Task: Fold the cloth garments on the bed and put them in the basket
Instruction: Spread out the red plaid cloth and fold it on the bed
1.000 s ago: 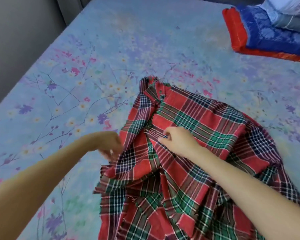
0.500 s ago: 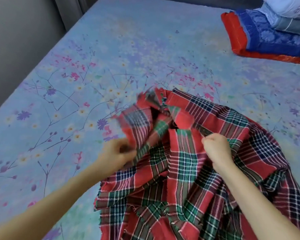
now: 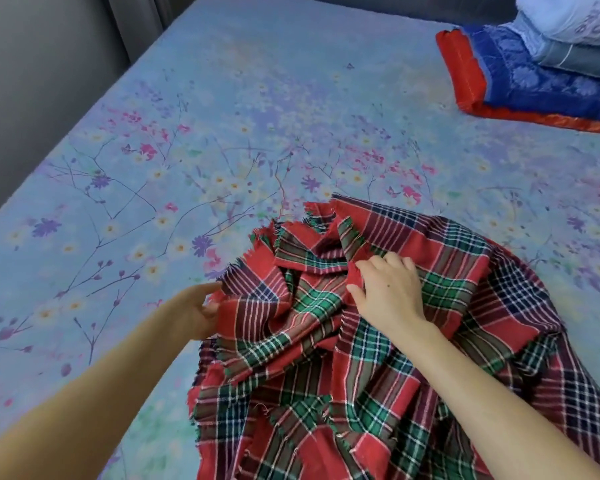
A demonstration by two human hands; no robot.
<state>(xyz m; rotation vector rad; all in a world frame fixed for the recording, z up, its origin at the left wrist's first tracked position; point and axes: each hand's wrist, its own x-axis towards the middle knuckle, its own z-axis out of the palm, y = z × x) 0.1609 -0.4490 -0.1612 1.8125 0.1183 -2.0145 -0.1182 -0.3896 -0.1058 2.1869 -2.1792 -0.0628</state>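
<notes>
1. Red and green checked cloth (image 3: 378, 323) lies bunched up in the lower middle and right of the frame, on the flowery blue bed (image 3: 222, 116). Its bottom part is cut off by the frame edge.
2. The left hand (image 3: 196, 311) pinches the cloth's frayed left edge; the cloth hides its fingertips.
3. The right hand (image 3: 388, 292) grips a red fold near the middle, fingers curled.
4. In the upper right, a stack of folded cloths (image 3: 534, 74) is partly cut off.
5. No basket shows.
</notes>
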